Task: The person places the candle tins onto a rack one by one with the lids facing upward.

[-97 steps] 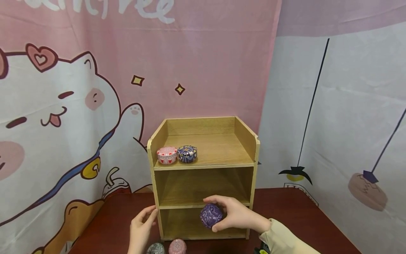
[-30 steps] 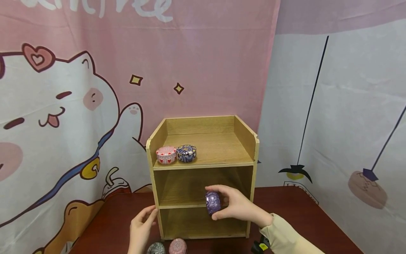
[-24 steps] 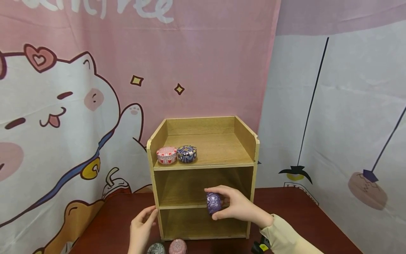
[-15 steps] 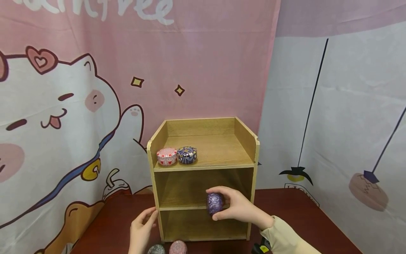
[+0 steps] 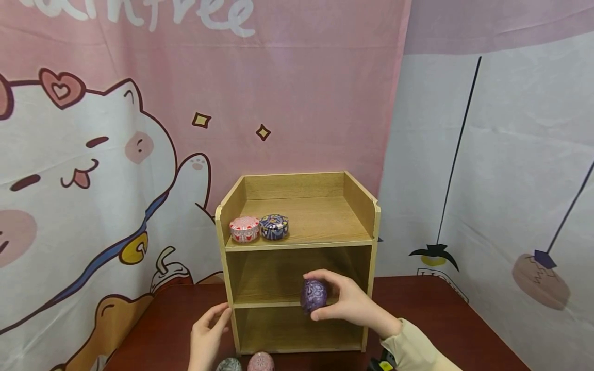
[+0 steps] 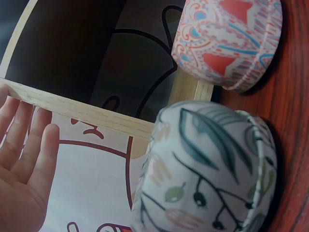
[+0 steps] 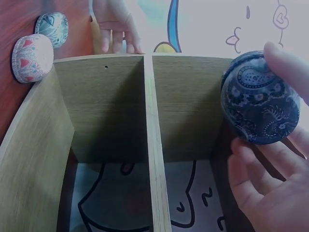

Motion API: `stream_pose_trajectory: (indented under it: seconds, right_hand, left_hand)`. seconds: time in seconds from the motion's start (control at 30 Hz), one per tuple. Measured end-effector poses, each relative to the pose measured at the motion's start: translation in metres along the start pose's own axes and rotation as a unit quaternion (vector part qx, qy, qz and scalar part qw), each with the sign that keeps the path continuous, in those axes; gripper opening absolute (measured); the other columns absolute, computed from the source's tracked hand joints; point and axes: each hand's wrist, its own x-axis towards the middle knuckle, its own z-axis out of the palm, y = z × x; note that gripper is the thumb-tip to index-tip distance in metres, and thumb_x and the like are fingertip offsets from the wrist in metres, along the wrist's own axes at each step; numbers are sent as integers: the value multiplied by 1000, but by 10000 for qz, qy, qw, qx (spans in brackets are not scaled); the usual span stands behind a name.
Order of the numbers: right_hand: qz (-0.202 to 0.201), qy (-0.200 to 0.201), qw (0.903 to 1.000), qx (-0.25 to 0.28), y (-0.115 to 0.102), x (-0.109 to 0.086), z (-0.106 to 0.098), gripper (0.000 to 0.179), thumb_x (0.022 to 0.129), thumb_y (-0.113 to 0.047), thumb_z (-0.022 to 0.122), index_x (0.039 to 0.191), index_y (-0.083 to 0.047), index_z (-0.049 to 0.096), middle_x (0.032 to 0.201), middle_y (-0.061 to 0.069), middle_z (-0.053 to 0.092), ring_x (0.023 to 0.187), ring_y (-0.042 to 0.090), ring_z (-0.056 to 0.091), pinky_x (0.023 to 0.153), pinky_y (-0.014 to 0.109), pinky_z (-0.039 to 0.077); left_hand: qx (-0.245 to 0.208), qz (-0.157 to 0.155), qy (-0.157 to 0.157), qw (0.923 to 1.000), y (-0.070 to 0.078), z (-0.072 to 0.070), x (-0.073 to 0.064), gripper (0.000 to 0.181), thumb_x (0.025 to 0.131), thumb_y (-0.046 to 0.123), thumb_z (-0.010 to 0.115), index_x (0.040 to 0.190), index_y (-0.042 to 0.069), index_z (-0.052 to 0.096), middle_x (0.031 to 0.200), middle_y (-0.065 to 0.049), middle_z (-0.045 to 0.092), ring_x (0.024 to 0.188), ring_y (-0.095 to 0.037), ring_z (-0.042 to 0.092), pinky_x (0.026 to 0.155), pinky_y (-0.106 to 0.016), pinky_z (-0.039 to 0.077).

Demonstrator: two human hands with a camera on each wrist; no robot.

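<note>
Purple, glossy and scrolled with a paler print, the squat rounded tin (image 5: 314, 296) sits at about 9 o'clock from the palm of the right hand (image 5: 348, 304), which is the nearer hand. Thumb and fingers curve round it in a pinch, parted by just its breadth. Its longer visible axis runs roughly 12 to 6; the front edge of the middle board (image 5: 262, 305) passes behind it. The left hand (image 5: 207, 330), well apart between 8 and 9 o'clock, has its fingers extended against the side of the pale, wood-grained shelf unit (image 5: 325, 221), grasping nothing. At 11 o'clock from the held tin, a pink-and-red tin (image 5: 244, 230) and a navy patterned tin (image 5: 274, 227) rest side by side on the top board. Towards 7 to 8 o'clock, a leaf-printed tin (image 6: 207, 169) and a rosy tin (image 5: 261, 362) stand on the red-brown table (image 5: 417, 319).
</note>
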Motion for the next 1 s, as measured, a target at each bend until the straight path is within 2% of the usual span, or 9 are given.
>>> stream_pose_trajectory:
  seconds: [0.3, 0.53, 0.7, 0.87, 1.0]
  right_hand:
    - [-102, 322, 9994, 7, -1, 0, 0, 64, 77, -13, 83, 133, -3, 53, 126, 14, 56, 99, 21, 62, 80, 34, 55]
    - [-74, 465, 9989, 33, -1, 2, -1, 64, 77, -13, 83, 133, -3, 53, 128, 14, 56, 102, 19, 62, 82, 33, 54]
    - [-101, 504, 9986, 125, -3, 2, 0, 64, 77, -11, 83, 132, -3, 52, 125, 15, 58, 101, 20, 63, 82, 33, 54]
    - [-216, 574, 9979, 218, -4, 3, 0, 65, 76, -8, 83, 131, -1, 50, 123, 17, 59, 101, 20, 63, 83, 32, 54]
    - [-273, 644, 9970, 318, -6, 4, 0, 64, 74, -5, 83, 129, 0, 50, 123, 18, 59, 102, 19, 63, 84, 32, 54]
  left_hand:
    - [-79, -29, -57, 9999, 2, -1, -2, 30, 91, 23, 71, 111, 1, 70, 95, -7, 71, 79, -12, 65, 66, -29, 56]
    - [-54, 61, 10, 10000, 0, -1, -1, 27, 91, 21, 70, 108, 1, 71, 94, -10, 71, 77, -13, 65, 66, -31, 56]
    - [-38, 43, 53, 10000, 1, -1, -3, 28, 90, 23, 71, 107, 1, 71, 92, -7, 71, 78, -15, 65, 65, -30, 56]
    - [-57, 112, 20, 9999, 1, -1, -3, 27, 91, 22, 70, 108, 0, 71, 94, -9, 71, 77, -10, 64, 66, -32, 56]
    - [-74, 22, 23, 10000, 2, 0, -2, 27, 91, 22, 71, 108, 1, 71, 94, -8, 71, 77, -9, 64, 66, -33, 56]
